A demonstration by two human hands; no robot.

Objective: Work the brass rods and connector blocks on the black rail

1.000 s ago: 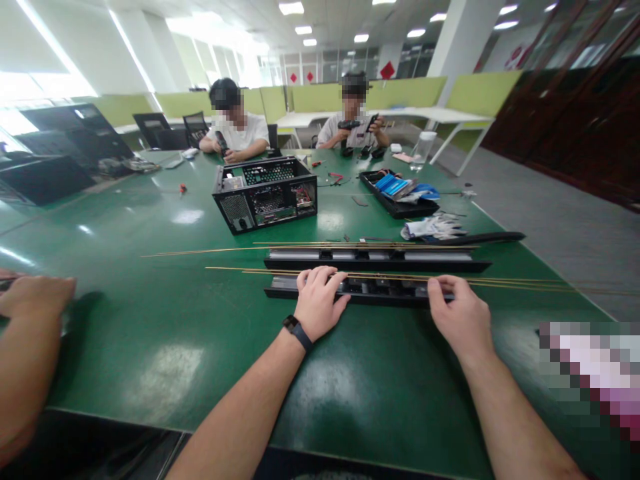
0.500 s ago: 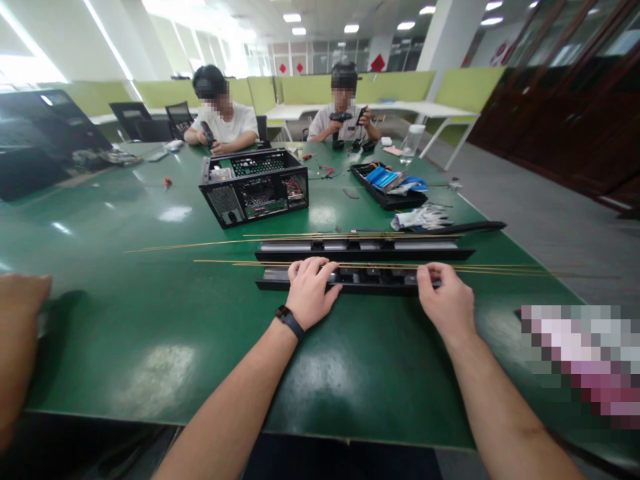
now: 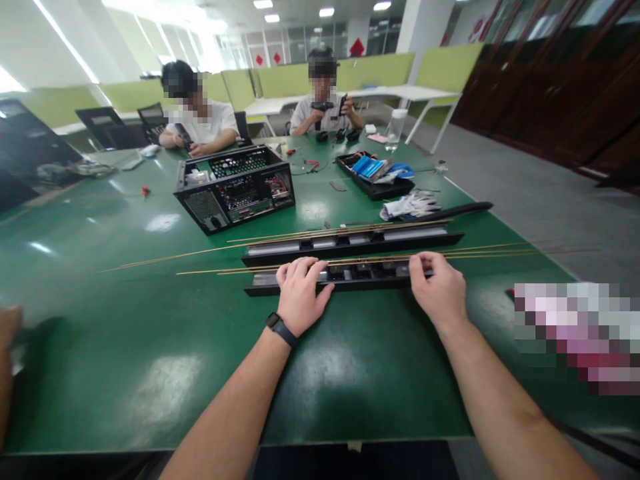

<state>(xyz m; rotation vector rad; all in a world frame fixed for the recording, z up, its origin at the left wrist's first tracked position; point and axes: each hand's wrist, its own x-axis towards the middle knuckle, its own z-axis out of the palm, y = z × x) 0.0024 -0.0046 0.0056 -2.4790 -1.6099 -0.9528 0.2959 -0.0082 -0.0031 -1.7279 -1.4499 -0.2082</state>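
Note:
A black channel-shaped bar (image 3: 373, 283) lies crosswise in front of me, with grey and dark parts in its trough. Long thin brass-coloured rods (image 3: 215, 271) run along it and stick out past both ends. My left hand (image 3: 303, 293), with a dark watch on its wrist, lies over the bar's left half, fingers across the rods and far side, thumb at the near wall. At the right end, my right hand (image 3: 443, 287) pinches the rods between thumb and forefinger; its other fingers curl in. Behind lies a second black bar (image 3: 350, 244) with more such rods.
An open computer case (image 3: 235, 187) stands back left. Farther right are a black tray (image 3: 375, 180) of blue items, gloves (image 3: 407, 205) and a clear bottle (image 3: 396, 130). Two people sit across the green table (image 3: 150, 333); another person's hand (image 3: 9, 327) shows at the left edge.
The view has shifted and tilted slightly, so the table things sit farther left. Both my hands keep their places on the bar and rods. The other person's hand at left shows less.

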